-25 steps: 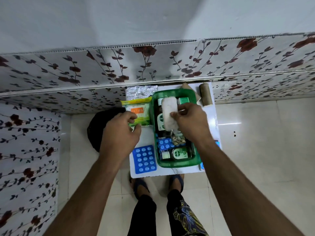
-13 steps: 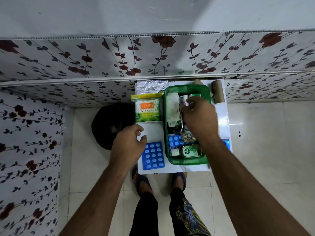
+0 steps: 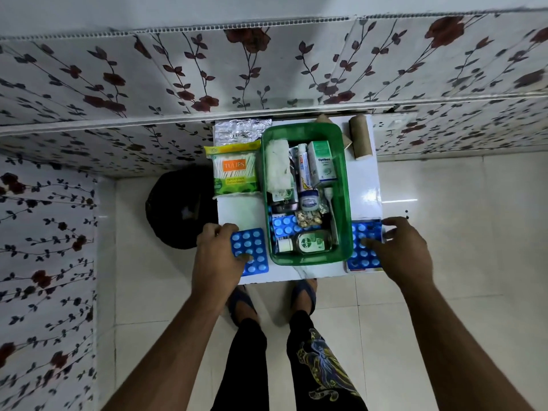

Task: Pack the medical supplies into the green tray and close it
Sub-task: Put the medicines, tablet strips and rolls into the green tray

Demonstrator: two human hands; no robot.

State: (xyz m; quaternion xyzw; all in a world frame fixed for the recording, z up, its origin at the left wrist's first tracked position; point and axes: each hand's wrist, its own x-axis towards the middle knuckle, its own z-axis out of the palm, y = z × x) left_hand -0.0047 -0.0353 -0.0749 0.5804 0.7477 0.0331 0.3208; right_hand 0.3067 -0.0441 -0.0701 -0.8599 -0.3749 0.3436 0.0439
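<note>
I saw the translucent green tray (image 3: 344, 185), rectangular with rounded corners, at the middle of the glossy white table (image 3: 246, 212), open and crowded: a white gauze roll (image 3: 277, 166), a toothpaste-like tube (image 3: 304, 169), an Optibex carton (image 3: 322, 163), a small round jar (image 3: 308, 200) and a Dettol bottle (image 3: 310, 242). At 8 o'clock of the tray, my left hand (image 3: 218, 262) lay on a blue blister pack (image 3: 252, 247), thumb pressing its bubbled face. At 4 o'clock, my right hand (image 3: 398, 253) was spread, fingertips on a second blue blister strip (image 3: 363, 247). A crinkly cotton-swab packet (image 3: 235, 170) lay at 10 o'clock.
</note>
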